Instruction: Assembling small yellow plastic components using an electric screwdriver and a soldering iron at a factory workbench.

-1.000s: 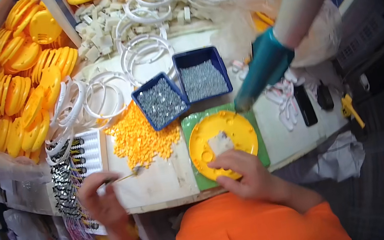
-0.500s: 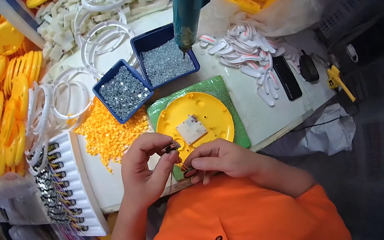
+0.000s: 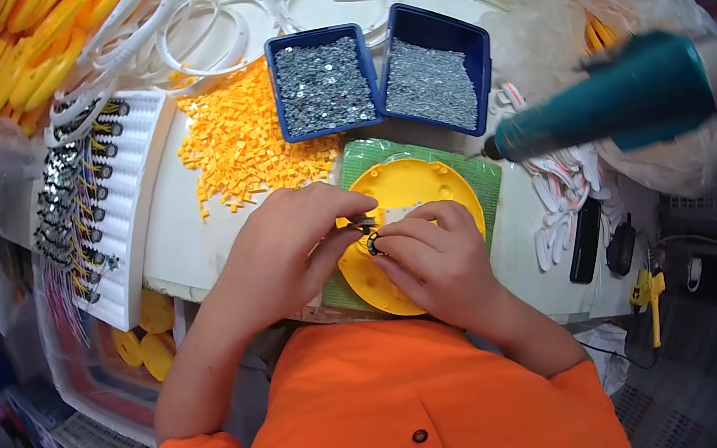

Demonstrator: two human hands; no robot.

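A round yellow plastic shell lies on a green mat in front of me, with a whitish block inside it, partly covered by my hands. Over the shell's left side, my left hand pinches a small dark circuit board between thumb and fingers. My right hand is closed over the shell, its fingertips on a small round black part just below that board. Whether the two small parts touch, I cannot tell.
A teal electric screwdriver hangs right of the mat. Behind stand two blue bins of small metal pieces and screws. Small yellow pieces and a white foam tray of wired boards lie left; a black phone lies right.
The view has shifted, so the bench sits differently. Both hands have moved farther over the yellow shell and closer together. The round black part now shows at my right fingertips.
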